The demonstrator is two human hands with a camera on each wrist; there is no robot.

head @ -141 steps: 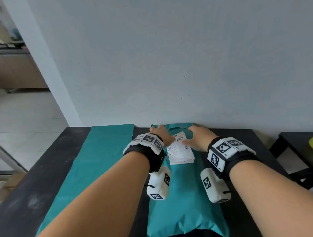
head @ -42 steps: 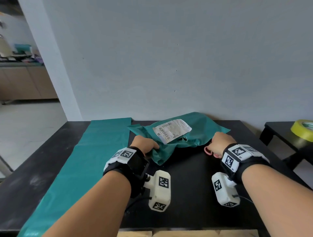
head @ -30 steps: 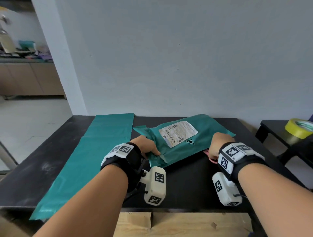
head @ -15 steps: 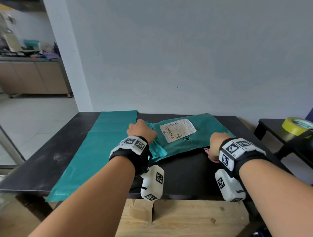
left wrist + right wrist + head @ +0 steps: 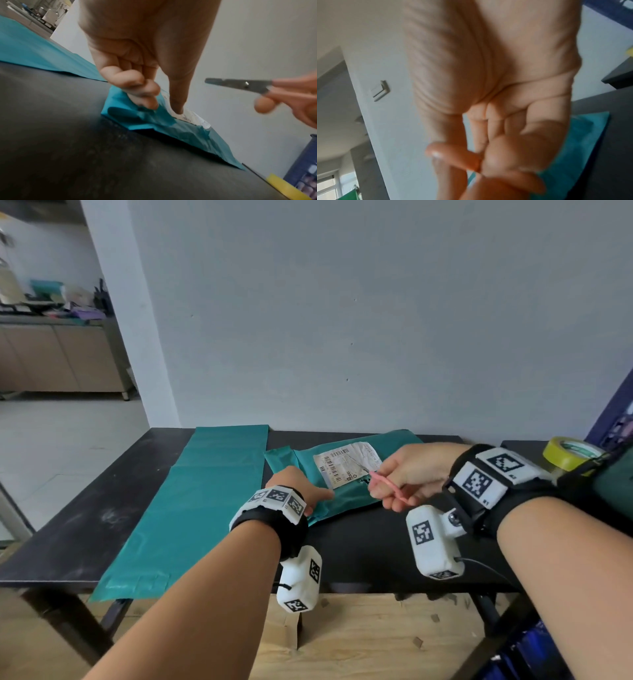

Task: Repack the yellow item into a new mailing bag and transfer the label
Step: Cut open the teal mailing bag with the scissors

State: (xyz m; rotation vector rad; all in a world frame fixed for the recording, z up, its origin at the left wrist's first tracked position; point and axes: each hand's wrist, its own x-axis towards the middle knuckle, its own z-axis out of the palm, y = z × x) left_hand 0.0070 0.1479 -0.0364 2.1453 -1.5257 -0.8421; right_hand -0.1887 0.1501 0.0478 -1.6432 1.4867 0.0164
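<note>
Head view
Table (image 5: 85, 529): black, across the middle of the frame.
New bag (image 5: 202, 501): flat teal mailer, left of centre, running from the far edge to the near edge of the table.
Old bag (image 5: 346, 494): teal, filled, at centre, just right of the new bag; the yellow item cannot be seen.
Label (image 5: 346, 465): white with a barcode, stuck on top of the old bag.
Left hand (image 5: 298, 486): rests on the old bag's left end, just left of the label; how the fingers lie is hidden from here.
Right hand (image 5: 411, 470): raised above the old bag's right part, fingers curled round the pink handles of scissors (image 5: 385, 482).
Tape (image 5: 570, 451): yellow roll at the right edge, on a separate dark surface.

Left wrist view
Left hand (image 5: 145, 65): forefinger straight, tip pressing on the label (image 5: 187, 116); other fingers curled, pinching a fold of the old bag (image 5: 154, 119).
Scissors (image 5: 240, 84): blades together, pointing left, in the air at right of frame.
Right hand (image 5: 295, 97): grips the handles at the right edge.
New bag (image 5: 34, 54): upper left.

Right wrist view
Right hand (image 5: 488, 94): blurred, fills the frame; thumb and fingers curled round an orange-pink handle.
Old bag (image 5: 583, 136): teal patch at lower right.
</note>
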